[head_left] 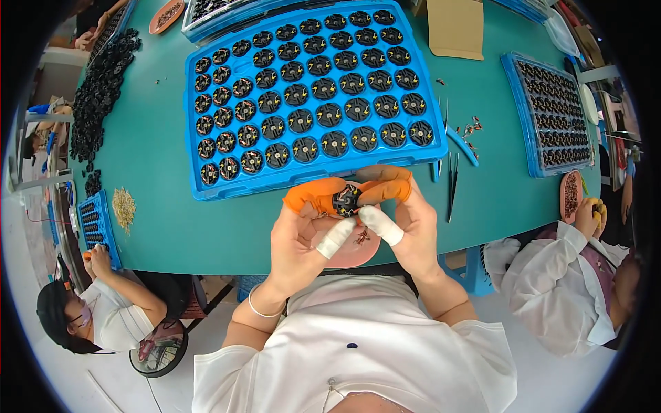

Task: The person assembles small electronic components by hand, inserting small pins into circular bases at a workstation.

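Between my two hands is a round black motor part with small wires and yellow bits on it. My left hand, in orange finger covers and a white thumb cot, closes round its left side. My right hand, covered the same way, pinches at its right edge; any small piece between those fingertips is too small to make out. Under my hands sits a pink dish with small reddish-brown components. Just beyond stands a blue tray with rows of similar round black parts.
Tweezers and a blue-handled tool lie right of the tray, near loose components. Another filled tray stands at right. Black parts are heaped at left. People sit working on both sides.
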The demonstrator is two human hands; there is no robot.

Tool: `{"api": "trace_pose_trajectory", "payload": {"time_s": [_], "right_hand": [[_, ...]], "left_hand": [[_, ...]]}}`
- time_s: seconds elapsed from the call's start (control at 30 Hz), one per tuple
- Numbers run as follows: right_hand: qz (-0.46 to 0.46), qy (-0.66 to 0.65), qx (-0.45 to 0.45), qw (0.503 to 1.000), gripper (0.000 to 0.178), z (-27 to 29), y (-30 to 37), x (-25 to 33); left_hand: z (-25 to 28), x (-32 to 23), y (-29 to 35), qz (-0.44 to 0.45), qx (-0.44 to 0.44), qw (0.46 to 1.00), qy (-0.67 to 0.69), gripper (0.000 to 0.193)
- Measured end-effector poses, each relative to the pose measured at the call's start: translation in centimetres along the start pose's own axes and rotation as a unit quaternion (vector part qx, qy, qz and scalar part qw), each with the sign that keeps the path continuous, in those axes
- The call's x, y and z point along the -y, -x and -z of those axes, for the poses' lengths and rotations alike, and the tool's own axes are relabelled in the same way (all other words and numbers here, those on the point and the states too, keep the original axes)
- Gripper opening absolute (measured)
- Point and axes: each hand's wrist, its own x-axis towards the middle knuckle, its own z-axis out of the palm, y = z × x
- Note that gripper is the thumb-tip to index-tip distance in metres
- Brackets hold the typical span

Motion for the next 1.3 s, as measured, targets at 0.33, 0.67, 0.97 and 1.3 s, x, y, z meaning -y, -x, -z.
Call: {"api": "trace_pose_trajectory", "payload": {"time_s": [0.33,0.67,0.97,1.3], "right_hand": [[0.027,0.047,-0.006,0.999,0.018,0.2,0.1,0.2],[-0.037,0.028,-0.035,0.998,0.018,0.8,0.6,0.4],[0.125,0.208,-0.032,0.97,0.021,0.5,0.3,-0.1],[0.156,0.215,-0.054,0.962,0.02,0.5,0.5,-0.3]], "left_hand": [[-0.1,0.0,0.0,-0.049,0.011,0.997,-0.063,0.042],[-0.9,-0.9,-0.7,0.037,-0.098,0.993,0.057,0.035],[-0.8,-0.7,-0.4,0.037,-0.098,0.994,0.032,0.034],[-1.0,-1.1,-0.4,0.035,-0.097,0.994,0.042,0.033]]}}
